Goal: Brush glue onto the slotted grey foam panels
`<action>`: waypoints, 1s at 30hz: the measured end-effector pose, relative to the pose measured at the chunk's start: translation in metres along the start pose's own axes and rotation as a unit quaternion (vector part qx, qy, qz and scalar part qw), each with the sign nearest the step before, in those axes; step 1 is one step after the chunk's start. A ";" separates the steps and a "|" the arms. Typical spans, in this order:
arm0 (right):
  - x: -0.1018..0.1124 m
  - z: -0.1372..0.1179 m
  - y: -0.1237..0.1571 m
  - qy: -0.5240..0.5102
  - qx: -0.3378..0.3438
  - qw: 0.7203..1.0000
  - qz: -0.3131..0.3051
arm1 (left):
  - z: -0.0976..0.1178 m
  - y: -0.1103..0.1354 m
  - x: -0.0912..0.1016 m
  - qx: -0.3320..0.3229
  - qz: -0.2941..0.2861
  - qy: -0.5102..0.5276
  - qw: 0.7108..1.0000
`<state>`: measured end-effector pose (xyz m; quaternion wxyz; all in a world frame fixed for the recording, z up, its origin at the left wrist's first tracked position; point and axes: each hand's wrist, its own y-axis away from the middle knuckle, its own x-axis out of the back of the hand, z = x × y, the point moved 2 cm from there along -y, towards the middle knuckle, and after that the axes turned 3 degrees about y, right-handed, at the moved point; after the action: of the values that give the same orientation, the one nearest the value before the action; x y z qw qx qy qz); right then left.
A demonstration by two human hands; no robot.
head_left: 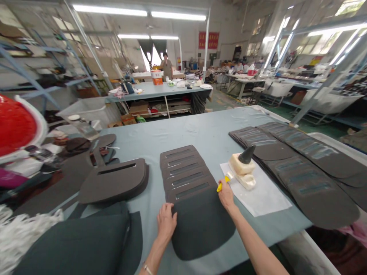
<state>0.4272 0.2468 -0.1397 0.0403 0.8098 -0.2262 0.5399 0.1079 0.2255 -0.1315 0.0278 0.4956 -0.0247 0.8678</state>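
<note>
A dark panel (200, 221) with a row of slots in its far part lies on the blue-green table in front of me. My left hand (166, 219) rests at the panel's left edge, thumb apart from the fingers. In my right hand (225, 194), by the right edge, is a brush (220, 187) with a yellow handle and a pale end. Just beyond it, a white sheet (265, 196) carries a cream-coloured block-like container (241, 165) with a black cone-shaped top (247, 154) and a pale, soiled dish (248, 181).
Stacks of slotted dark panels (301, 177) lie along the table's right side. Dark cut pieces (114, 181) and a folded dark bundle (74, 244) occupy the left. Farther off, a person (166, 67) stands behind another table (151, 88). Metal posts (323, 76) rise at right.
</note>
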 end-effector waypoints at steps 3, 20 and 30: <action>-0.008 -0.012 -0.005 0.046 -0.012 0.999 -0.023 | 0.002 0.001 -0.001 -0.005 -0.004 -0.026 1.000; -0.005 -0.019 0.004 0.122 0.064 0.988 0.074 | 0.003 0.001 0.000 -0.005 0.003 -0.028 1.000; -0.010 -0.017 0.004 0.145 0.145 0.977 0.050 | 0.005 0.000 0.001 -0.008 -0.001 -0.024 1.000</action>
<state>0.4078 0.2518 -0.1418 -0.0723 0.7076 -0.1779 0.6800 0.1112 0.2247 -0.1279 0.0319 0.5165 -0.0319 0.8551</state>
